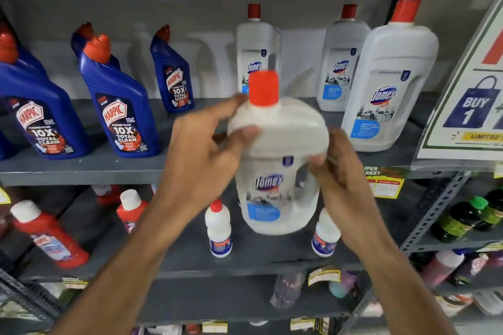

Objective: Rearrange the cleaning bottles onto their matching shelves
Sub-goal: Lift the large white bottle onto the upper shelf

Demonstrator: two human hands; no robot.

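Note:
A large white Domex bottle [277, 160] with a red cap is held upright in mid-air in front of the upper grey shelf [81, 168]. My left hand [201, 155] grips its left shoulder, thumb on the front. My right hand [345, 174] holds its right side by the handle. On the upper shelf stand three more Domex bottles: one behind the held bottle [257, 43], one further right [343, 60], and a big one at the front right [389, 84]. Blue Harpic bottles [119, 98] fill the left of that shelf.
A "Buy 1" promotion sign [468, 90] leans at the right end of the upper shelf. On the lower shelf [190, 261] stand two small white bottles [219, 228], red bottles [49, 234] at left, and dark green bottles [468, 217] on a neighbouring rack.

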